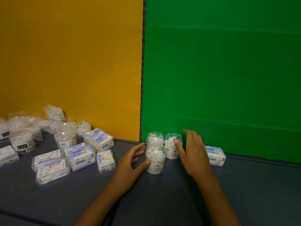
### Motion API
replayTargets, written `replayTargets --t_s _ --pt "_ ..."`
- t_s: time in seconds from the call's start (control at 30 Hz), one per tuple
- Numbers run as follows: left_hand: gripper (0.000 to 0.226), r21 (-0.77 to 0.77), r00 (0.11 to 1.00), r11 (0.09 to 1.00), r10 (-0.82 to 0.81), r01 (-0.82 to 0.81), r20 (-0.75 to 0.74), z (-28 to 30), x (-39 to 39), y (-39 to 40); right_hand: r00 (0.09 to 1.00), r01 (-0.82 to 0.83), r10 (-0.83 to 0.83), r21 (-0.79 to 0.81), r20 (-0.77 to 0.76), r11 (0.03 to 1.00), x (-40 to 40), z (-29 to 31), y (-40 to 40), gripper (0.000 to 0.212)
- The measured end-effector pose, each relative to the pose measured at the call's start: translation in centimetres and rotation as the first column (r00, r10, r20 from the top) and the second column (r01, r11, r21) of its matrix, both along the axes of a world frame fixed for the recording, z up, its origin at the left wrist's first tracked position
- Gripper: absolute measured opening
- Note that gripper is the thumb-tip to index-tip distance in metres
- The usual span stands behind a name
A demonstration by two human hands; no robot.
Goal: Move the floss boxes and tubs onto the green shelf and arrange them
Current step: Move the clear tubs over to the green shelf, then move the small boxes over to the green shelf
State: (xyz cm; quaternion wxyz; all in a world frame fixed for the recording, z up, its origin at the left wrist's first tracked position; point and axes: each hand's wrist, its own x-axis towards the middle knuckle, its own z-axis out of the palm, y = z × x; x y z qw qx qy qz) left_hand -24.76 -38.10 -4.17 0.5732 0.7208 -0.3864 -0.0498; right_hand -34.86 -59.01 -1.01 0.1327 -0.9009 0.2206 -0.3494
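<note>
— What stood against the green panel (228, 79)?
— Three clear tubs (155, 160) of floss picks and a blue-white box (215, 155). The left hand (130, 162) touched the front tub; the right hand (192, 152) thumbed a rear tub (171, 149).
— And left?
— Unsorted boxes (81, 156) before the yellow panel (70, 62).

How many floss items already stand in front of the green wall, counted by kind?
Clear tubs: 3 (front tub, back left tub, back right tub)
Blue-and-white box: 1
Total: 4
</note>
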Motion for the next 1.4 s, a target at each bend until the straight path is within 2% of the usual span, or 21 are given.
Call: replayTargets --t_s 0.1,0.2,0.33,0.47,0.67,1.03,1.23,1.4 --pt "0.053 0.060 0.979 0.988 0.135 -0.145 0.153 1.5 0.7 2.3 1.000 -0.021 0.021 -0.066 -0.009 0.998 0.0 1.5 1.0 0.057" --pt "0.053 0.161 0.913 0.944 0.220 -0.288 0.342 3.6 2.1 5.6 0.999 -0.054 0.052 -0.125 -0.016 0.991 0.5 3.4 3.0 0.058" --pt "0.053 0.224 0.772 0.841 0.303 -0.492 0.559 6.2 3.0 10.7 0.991 -0.132 0.123 -0.199 -0.053 0.971 1.6 5.0 7.0 0.061" --pt "0.055 0.275 0.666 0.727 0.322 -0.629 0.673 7.0 2.9 16.1 0.979 -0.198 0.180 -0.223 -0.100 0.954 2.7 4.8 11.7 0.062" --pt "0.058 0.309 0.639 0.650 0.359 -0.694 0.680 6.7 1.9 24.1 0.952 -0.297 0.277 -0.175 -0.130 0.939 3.2 4.6 19.8 0.059" --pt "0.056 0.330 0.614 0.570 0.428 -0.753 0.662 6.3 1.2 37.3 0.920 -0.389 0.373 -0.153 -0.119 0.909 6.5 3.8 32.0 0.057" --pt "0.056 0.339 0.590 0.508 0.492 -0.792 0.641 6.5 4.5 41.2 0.886 -0.464 0.459 -0.130 -0.072 0.876 11.5 4.4 35.6 0.056" --pt "0.055 0.335 0.593 0.507 0.528 -0.794 0.607 6.4 8.5 41.9 0.864 -0.504 0.498 -0.128 -0.076 0.854 16.9 4.5 36.9 0.057"
